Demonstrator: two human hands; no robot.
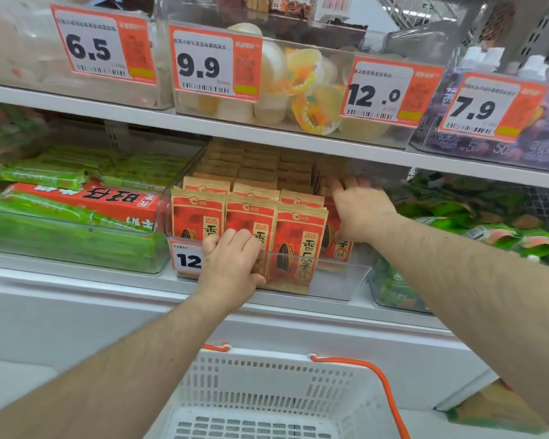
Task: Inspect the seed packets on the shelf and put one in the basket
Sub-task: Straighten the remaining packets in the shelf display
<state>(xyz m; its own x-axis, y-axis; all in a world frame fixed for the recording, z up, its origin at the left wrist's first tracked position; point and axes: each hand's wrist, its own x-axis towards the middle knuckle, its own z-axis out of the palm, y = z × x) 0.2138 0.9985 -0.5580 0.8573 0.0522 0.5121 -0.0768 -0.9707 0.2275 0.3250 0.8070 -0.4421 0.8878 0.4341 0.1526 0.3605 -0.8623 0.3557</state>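
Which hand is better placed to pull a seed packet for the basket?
Left, probably. The left hand already curls on a front seed packet above the basket; the right hand lies flat, reaching deeper.

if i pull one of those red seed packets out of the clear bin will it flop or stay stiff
The seed packets look like flat paper pouches standing upright in rows, so one probably holds its shape yet bends a little. Being thin, it is likely light. With the left hand gripping the front row, neighbours may lean or tip when one leaves the clear bin.

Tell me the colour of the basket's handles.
Orange handles on a white basket, clearest in the head view.
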